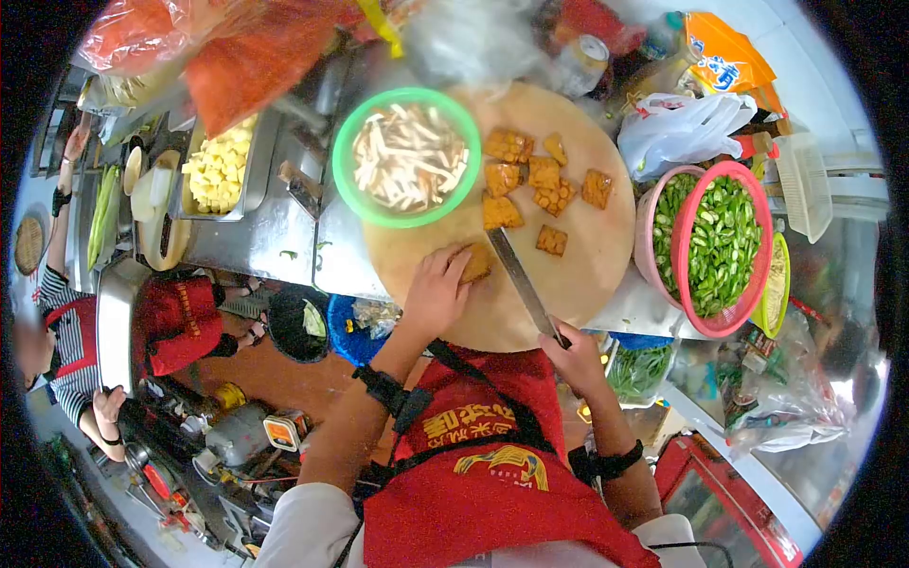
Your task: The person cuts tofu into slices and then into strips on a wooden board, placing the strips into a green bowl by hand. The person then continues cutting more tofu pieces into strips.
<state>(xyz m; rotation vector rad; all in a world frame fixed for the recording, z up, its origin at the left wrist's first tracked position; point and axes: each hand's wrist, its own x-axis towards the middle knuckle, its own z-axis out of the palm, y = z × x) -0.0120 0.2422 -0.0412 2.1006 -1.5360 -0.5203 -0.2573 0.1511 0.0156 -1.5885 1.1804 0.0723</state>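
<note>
Two hands at work: both are operating on the round cutting board (578, 275).
Left hand (436, 292): is pressing down, fingers curled, on a browned tofu piece (477, 262) near the board's near edge; it is closed over the piece rather than lifting it.
Right hand (575, 358): is gripping the handle of a knife (521, 281), fist closed around it.
Key relation: the tofu piece is lying just beside the blade, on its left; the blade's long axis is running from the right hand up and away toward the board's centre, passing close to the left fingertips.
Cut tofu pieces (540, 175): are lying scattered further out on the board.
Green bowl (352, 189): is holding pale strips, sitting on the board's far left.
Pink basket (687, 237): is holding chopped greens, just right of the board.
Another person (66, 331): is standing well apart, at left.
</note>
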